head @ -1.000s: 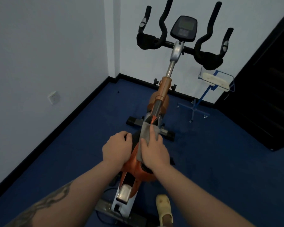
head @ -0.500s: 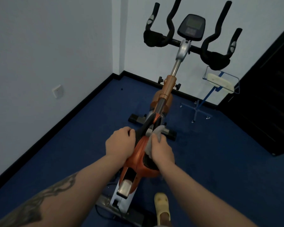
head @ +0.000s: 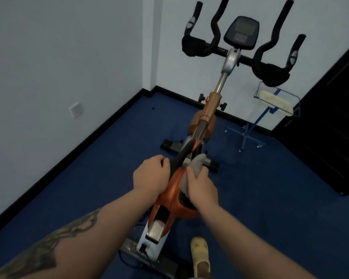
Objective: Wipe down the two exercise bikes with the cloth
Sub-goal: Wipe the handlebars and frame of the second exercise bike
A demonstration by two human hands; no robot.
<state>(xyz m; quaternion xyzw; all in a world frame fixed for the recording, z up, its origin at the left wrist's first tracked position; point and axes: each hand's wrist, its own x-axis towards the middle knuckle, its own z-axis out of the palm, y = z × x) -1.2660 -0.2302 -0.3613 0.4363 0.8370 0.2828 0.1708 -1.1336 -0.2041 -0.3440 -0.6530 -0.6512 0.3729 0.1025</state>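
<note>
Head-worn view, forward and down, close over the bike frame (head: pixel 175 190)

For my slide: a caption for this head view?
Right hand wipes the orange bike frame with a grey cloth; left hand steadies it.

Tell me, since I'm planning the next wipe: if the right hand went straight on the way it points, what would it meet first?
Probably the black floor stabiliser bar just past the grey cloth that the right hand presses to the orange bike frame; depth is unclear, so it could pass above it.
</note>
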